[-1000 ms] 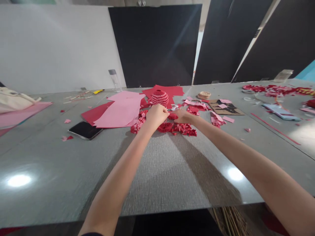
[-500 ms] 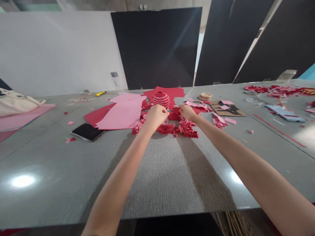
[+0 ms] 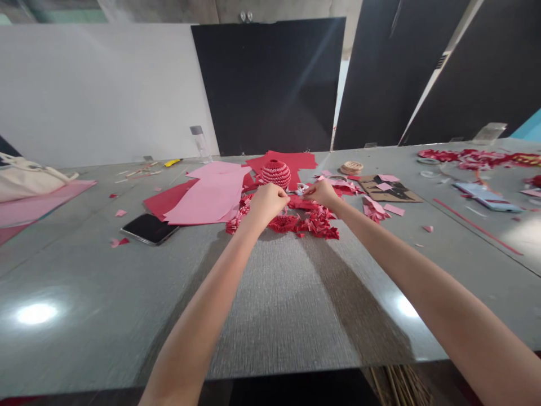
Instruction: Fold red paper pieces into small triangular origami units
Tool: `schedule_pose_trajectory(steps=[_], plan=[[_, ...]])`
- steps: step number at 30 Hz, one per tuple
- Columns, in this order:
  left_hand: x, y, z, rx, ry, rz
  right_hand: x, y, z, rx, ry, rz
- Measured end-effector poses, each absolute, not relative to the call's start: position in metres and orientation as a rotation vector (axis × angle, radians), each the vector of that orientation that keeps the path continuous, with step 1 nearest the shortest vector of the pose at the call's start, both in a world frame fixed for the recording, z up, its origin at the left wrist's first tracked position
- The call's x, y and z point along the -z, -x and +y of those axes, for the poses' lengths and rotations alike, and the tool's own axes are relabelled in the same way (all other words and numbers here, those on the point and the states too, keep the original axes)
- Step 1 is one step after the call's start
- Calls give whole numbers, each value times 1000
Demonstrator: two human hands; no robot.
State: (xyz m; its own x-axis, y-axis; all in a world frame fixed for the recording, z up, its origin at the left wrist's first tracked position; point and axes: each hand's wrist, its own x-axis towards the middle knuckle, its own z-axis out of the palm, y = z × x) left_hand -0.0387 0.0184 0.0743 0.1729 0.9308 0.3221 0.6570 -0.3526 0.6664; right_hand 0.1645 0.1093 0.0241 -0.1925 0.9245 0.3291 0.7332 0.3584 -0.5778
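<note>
My left hand (image 3: 269,202) is closed in a pinch above folded red and pink paper pieces (image 3: 319,221). Whatever sits between its fingertips is too small to make out. A short gap to the right, my right hand (image 3: 323,193) pinches too, its fingertips pointing left; what it holds cannot be made out. Just behind my left hand stands a round ball of folded red and pink paper (image 3: 275,173). Beneath the hands lies a red ring of folded paper (image 3: 284,223), partly covered. A small whitish object (image 3: 301,189) shows between the hands.
Pink sheets (image 3: 207,194) and a black phone (image 3: 150,228) lie to the left. A clear bottle (image 3: 200,144) stands behind. On the right are a wooden disc (image 3: 351,167), a cardboard piece (image 3: 401,192) with paper scraps, a light-blue phone (image 3: 486,196) and a thin red strip (image 3: 477,225).
My right hand has shifted slightly left and down, its fingertips closer to my left hand. My left hand stays nearly in place, still pinched.
</note>
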Motion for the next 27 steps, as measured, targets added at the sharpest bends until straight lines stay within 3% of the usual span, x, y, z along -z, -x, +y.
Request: schedule_pose_trajectory(steps=[5, 10, 20, 27], plan=[[-75, 32, 22, -1070, -2105, 1521, -40, -154, 99, -498, 1248, -1591], [-65, 26, 36, -1289, -1986, 1330, -61, -135, 65, -925, 1014, -1151], [-60, 23, 42, -1595, -1916, 1201, -73, -124, 35, -1176, 953, -1096], [-62, 26, 43, -1470, -1930, 1086, -71, -141, 42, -1255, 903, -1266]])
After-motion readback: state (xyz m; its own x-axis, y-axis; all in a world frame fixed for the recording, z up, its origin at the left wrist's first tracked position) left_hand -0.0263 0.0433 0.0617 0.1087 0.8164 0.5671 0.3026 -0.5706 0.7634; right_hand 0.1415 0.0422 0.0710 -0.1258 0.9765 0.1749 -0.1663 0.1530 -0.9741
